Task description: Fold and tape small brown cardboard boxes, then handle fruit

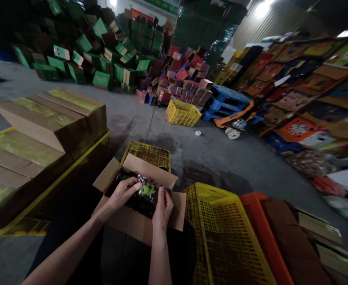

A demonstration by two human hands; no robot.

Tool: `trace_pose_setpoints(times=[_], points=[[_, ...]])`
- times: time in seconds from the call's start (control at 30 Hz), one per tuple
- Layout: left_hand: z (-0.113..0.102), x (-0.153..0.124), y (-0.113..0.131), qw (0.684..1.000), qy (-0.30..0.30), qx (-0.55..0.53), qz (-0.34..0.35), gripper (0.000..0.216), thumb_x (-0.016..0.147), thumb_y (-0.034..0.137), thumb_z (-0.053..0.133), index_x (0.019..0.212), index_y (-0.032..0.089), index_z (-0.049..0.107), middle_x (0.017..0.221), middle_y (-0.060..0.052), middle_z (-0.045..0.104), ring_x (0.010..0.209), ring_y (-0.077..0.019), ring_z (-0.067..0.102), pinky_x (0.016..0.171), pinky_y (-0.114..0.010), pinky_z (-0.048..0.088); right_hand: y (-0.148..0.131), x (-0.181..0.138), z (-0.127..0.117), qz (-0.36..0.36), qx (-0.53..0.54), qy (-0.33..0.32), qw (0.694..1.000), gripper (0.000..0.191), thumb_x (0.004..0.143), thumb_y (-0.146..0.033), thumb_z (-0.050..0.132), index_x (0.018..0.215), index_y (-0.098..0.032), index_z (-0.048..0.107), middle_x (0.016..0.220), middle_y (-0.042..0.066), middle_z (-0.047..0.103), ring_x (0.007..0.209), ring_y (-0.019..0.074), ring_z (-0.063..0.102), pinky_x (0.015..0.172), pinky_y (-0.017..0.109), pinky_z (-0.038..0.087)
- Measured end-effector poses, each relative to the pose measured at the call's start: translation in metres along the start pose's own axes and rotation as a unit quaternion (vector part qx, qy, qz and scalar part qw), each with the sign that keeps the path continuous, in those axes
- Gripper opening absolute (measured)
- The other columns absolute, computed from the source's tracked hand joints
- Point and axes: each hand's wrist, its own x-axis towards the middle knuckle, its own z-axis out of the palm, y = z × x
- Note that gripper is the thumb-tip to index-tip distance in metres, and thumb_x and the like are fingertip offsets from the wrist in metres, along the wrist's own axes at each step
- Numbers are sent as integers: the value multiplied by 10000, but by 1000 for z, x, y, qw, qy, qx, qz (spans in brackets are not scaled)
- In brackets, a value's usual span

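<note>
An open cardboard box (141, 229) with its flaps spread stands in front of me, at my lap. Across its opening, my left hand (124, 194) and my right hand (163, 206) pinch opposite ends of a shiny plastic bag (147, 189). The bag is clear and dark with a bright green patch in its middle; what it contains I cannot make out. Both hands are closed, thumbs on top of the plastic. More dark, glossy packing shows inside the box beneath it, mostly hidden by the bag and hands.
Taped cartons (46, 114) sit on a yellow crate at left. Beyond the box is an upturned yellow crate (150, 152); at right stand a yellow basket (230, 221) and an orange crate (253, 198). Farther off are a pallet jack (236, 114) and heaped green cartons (102, 79).
</note>
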Motion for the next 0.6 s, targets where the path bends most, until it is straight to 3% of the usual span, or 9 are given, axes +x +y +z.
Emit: trace_pose_setpoints(times=[0.1, 0.2, 0.27, 0.43, 0.5, 0.6], points=[[-2, -2, 0, 998, 50, 38, 22, 396, 948, 529, 545, 860, 155, 640, 766, -12, 613, 703, -145, 542, 636, -242, 420, -6, -3, 3, 3, 4, -52, 999, 481, 813, -580, 688, 1029, -155, 752, 1009, 106, 779, 964, 268, 712, 844, 350, 562], [-4, -3, -2, 996, 73, 43, 36, 390, 952, 525, 536, 862, 160, 641, 788, -16, 626, 719, -149, 553, 662, -250, 436, -11, -5, 4, 15, -1, -127, 992, 490, 801, -564, 709, 1087, -166, 743, 1073, 103, 771, 1007, 269, 709, 881, 360, 561], [-3, -2, -4, 995, 79, 39, 37, 383, 960, 516, 526, 888, 160, 650, 817, -24, 646, 744, -159, 576, 693, -261, 458, -12, -6, 3, 12, -6, -143, 990, 473, 806, -549, 711, 1084, -168, 751, 1095, 104, 768, 1041, 275, 702, 918, 369, 552], [1, 1, -3, 995, 93, 10, 40, 441, 941, 521, 548, 1198, 169, 621, 1094, -90, 694, 986, -233, 651, 862, -334, 527, -4, -4, -3, -16, -19, -84, 996, 469, 833, -538, 688, 1087, -151, 765, 1120, 123, 762, 1066, 291, 694, 954, 393, 541], [2, 0, -1, 994, 101, 7, 33, 510, 936, 537, 545, 1290, 171, 578, 1189, -113, 673, 960, -231, 669, 856, -351, 547, 0, -3, -6, -34, -37, -54, 997, 481, 838, -537, 684, 1090, -135, 767, 1109, 140, 762, 1044, 294, 700, 947, 404, 546], [3, -1, 0, 995, 94, 9, 16, 549, 941, 539, 539, 1346, 169, 548, 1163, -110, 672, 846, -202, 684, 809, -340, 558, 3, -3, -8, -60, -32, -44, 997, 476, 856, -514, 675, 1123, -129, 757, 1129, 153, 753, 1073, 296, 695, 969, 423, 542]])
